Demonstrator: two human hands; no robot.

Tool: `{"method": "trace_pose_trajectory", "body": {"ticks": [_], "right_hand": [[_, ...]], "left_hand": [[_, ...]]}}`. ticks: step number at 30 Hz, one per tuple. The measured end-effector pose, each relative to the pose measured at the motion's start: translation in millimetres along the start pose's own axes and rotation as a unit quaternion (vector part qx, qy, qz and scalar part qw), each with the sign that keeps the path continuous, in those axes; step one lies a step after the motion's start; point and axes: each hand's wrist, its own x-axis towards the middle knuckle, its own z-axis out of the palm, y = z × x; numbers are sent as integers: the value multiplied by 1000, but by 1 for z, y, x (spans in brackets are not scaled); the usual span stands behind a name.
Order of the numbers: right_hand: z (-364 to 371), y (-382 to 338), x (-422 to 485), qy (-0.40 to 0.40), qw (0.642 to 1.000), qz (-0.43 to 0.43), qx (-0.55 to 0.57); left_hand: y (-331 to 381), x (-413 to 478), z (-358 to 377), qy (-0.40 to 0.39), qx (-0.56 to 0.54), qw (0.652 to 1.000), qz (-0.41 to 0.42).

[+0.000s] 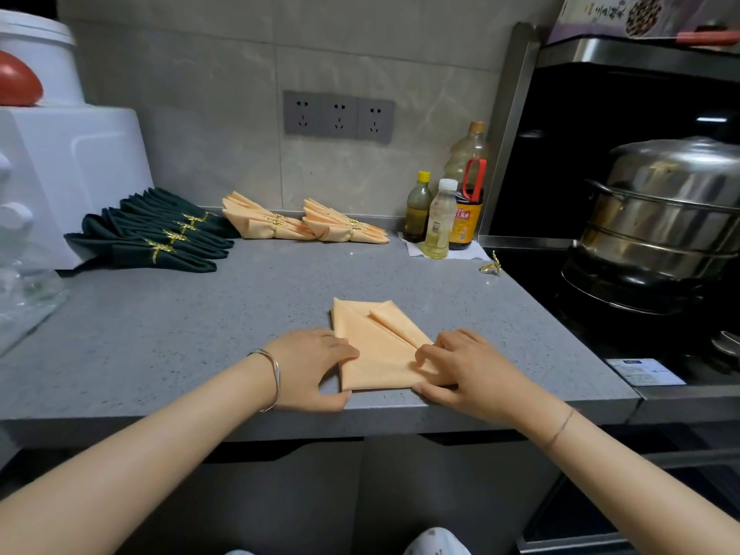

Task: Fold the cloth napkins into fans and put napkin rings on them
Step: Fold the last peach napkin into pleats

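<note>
A peach cloth napkin (374,346), partly folded, lies flat near the front edge of the grey counter (200,334). My left hand (310,368) holds its left edge, thumb at the near corner and fingers on top. My right hand (468,370) pinches a fold at the napkin's right side. One loose gold napkin ring (492,266) lies at the counter's right edge. Two peach fans with gold rings (272,224) (346,228) lie at the back. Several dark green ringed fans (156,238) are stacked at the back left.
Three bottles (440,218) stand on a paper at the back right. A steel steamer pot (656,218) sits on the black stove to the right. A white appliance (68,174) stands at the left, with clear plastic below it. Wall sockets (338,116) are behind.
</note>
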Motion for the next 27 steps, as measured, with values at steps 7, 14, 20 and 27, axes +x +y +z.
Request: {"method": "trace_pose_trajectory", "body": {"ticks": [7, 14, 20, 27], "right_hand": [[-3, -3, 6, 14, 999, 26, 19], [0, 0, 25, 39, 993, 104, 47], [0, 0, 33, 7, 980, 152, 128], [3, 8, 44, -77, 978, 128, 143]], "left_hand": [[-11, 18, -1, 77, -74, 992, -62], [-16, 41, 3, 111, -195, 963, -152], [-10, 50, 5, 154, -183, 961, -142], [2, 64, 10, 72, -104, 991, -31]]}}
